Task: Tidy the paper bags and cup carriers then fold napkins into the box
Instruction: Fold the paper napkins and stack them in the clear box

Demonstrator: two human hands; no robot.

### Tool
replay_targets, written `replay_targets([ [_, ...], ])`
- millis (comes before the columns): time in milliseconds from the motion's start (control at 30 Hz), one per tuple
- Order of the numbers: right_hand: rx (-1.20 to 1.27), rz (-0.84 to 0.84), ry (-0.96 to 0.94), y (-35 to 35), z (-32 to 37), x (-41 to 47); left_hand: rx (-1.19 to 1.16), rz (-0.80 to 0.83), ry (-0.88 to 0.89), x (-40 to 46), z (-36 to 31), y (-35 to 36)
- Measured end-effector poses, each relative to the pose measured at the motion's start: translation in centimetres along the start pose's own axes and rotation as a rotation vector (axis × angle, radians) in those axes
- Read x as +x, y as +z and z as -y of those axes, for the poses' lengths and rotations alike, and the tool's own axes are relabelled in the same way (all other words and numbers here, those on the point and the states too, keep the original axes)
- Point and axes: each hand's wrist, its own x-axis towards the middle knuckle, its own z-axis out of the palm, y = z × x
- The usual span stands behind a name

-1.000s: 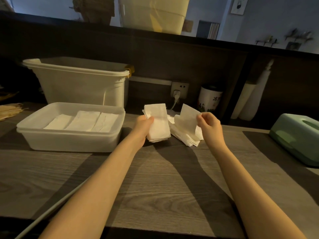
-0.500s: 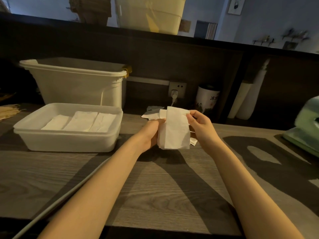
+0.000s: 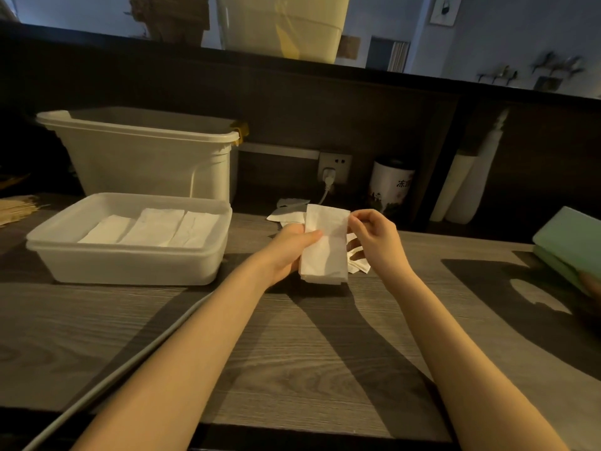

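Nearest, two bare forearms reach from the bottom edge up over the wood-grain table [image 3: 292, 369], and a pale cable [image 3: 113, 379] runs along the table from 7 o'clock toward the centre. Just past centre, the left hand [image 3: 289, 250] grips a folded stack of white napkins [image 3: 325, 252], thumb laid across the front and the fingers curled behind it; the stack stands nearly upright with its lower edge just above the table. The right hand [image 3: 374, 242] pinches the stack's top right corner between thumb and forefinger, its other fingers loosely curled. Loose napkins [image 3: 356, 263] lie on the table behind the stack, and more [image 3: 287, 213] show beyond the left hand at about 12 o'clock of it.

At 9 o'clock of the hands sits the shallow white box [image 3: 130, 265], well apart from them, with folded napkins [image 3: 153, 227] laid flat side by side in its bottom. Behind the box, at 10 o'clock, stands a taller white bin [image 3: 146, 157]. At the far left edge lies a flat brown stack [image 3: 16, 208], too dim to tell apart. At 3 o'clock a green case [image 3: 567, 242] rests on the table's right edge.

Farther back, at 12 o'clock, a plug sits in a wall socket [image 3: 335, 164], with a printed canister [image 3: 392, 187] beside it at 1 o'clock and white rolls [image 3: 461, 187] leaning in the dark recess beyond.
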Motion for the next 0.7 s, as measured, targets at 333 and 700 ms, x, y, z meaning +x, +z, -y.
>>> replay_targets([
  [333,-0.650,0.039,-0.113,0.1,-2.7,0.0,-0.210,-0.406,-0.025,1.4,-0.1,-2.8],
  [700,-0.801,0.173,-0.314,0.9,-2.0,-0.3,-0.109,-0.428,0.007,1.5,0.2,-2.8],
])
